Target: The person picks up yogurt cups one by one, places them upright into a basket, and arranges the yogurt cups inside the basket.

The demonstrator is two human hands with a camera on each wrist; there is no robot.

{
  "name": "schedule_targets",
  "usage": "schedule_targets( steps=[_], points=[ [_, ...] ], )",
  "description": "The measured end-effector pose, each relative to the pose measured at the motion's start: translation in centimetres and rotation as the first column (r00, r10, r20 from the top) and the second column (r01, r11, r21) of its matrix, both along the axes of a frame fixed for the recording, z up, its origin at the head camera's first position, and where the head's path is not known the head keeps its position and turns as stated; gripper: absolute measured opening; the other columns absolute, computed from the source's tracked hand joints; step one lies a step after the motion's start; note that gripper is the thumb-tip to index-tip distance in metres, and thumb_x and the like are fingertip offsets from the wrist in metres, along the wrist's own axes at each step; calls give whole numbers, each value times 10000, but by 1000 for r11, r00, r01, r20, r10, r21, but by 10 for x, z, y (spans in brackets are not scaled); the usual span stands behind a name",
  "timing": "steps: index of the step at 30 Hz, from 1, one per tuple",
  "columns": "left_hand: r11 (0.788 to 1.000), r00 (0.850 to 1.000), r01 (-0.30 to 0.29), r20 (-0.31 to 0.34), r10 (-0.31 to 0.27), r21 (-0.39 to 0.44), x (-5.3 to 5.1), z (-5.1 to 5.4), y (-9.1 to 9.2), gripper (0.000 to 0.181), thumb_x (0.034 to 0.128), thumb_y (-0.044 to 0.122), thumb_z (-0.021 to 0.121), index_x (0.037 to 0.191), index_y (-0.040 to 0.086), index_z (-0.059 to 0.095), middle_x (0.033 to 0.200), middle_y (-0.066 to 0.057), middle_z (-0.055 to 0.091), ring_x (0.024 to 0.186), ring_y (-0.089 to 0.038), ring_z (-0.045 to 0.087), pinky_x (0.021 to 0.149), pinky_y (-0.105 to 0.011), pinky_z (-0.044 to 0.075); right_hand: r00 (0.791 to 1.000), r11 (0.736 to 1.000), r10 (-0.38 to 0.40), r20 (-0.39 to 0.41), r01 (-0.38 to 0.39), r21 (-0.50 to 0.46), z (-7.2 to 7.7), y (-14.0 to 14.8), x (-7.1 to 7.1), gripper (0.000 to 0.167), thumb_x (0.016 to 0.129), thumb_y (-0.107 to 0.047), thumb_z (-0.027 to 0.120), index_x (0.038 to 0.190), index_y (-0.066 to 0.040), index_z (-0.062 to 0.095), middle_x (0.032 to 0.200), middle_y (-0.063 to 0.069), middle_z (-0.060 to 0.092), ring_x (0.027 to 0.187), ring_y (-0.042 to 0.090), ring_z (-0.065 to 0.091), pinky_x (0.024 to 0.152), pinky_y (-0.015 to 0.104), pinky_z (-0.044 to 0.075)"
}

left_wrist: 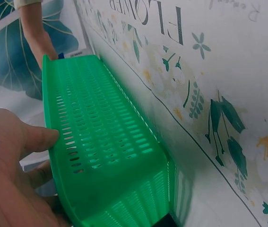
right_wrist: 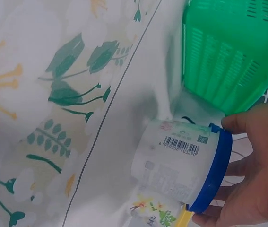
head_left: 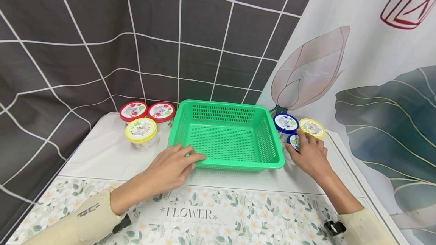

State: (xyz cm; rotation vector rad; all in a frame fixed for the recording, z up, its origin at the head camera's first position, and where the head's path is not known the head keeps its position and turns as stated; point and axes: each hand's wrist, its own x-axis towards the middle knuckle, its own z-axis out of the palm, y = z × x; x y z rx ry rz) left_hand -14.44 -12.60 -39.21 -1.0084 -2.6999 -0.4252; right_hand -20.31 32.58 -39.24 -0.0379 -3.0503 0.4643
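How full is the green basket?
Empty: in the head view, the green basket has nothing on its bare, slotted bottom, and the lidded tubs stand outside it, at both sides.

The basket point(head_left: 235, 165) stands on the table point(head_left: 102, 154) between tubs point(head_left: 141, 131) (three on either side).

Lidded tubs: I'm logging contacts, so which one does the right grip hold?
The front blue-lidded tub, nearer the person than the other blue-lidded tub, its lid clasped by the right grip.

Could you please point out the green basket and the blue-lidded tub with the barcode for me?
Green perforated basket point(head_left: 223, 143): head view, bare inside floor.
Barcoded blue-lidded tub point(right_wrist: 174, 163): right wrist view, side wall.
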Motion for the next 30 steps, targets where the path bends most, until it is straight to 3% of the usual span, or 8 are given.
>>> schedule_targets(
  steps=[13, 23, 30],
  points=[
    [1000, 1000, -18, 13, 18, -6, 1, 0, 0, 373, 1056, 137, 747, 1409, 252, 773, 1209, 14, 748, 943, -156, 545, 839, -341, 513, 999, 1000, -6, 32, 5, 16, 10, -2, 0, 900, 1043, -395, 676, 1706, 97, 318, 1645, 493, 284, 1417, 707, 289, 1032, 787, 335],
    [1000, 1000, -7, 8, 7, -15, 0, 1, 0, 363, 1060, 142, 744, 1409, 237, 775, 1232, -2, 761, 982, -183, 592, 871, -368, 542, 997, 999, -6, 71, 3, 45, 19, 0, 2, 928, 1010, -404, 703, 1710, 75, 325, 1667, 481, 249, 1449, 741, 285, 1081, 869, 381],
    [1000, 1000, -1, 0, 1, -18, 0, 1, 0, 365, 1058, 142, 749, 1412, 228, 776, 1237, -7, 772, 1001, -199, 618, 888, -376, 555, 996, 998, -2, 88, -4, 68, 21, 1, 2, 955, 1000, -424, 744, 1703, 77, 337, 1670, 460, 282, 1460, 743, 293, 1034, 873, 460]
  ],
)
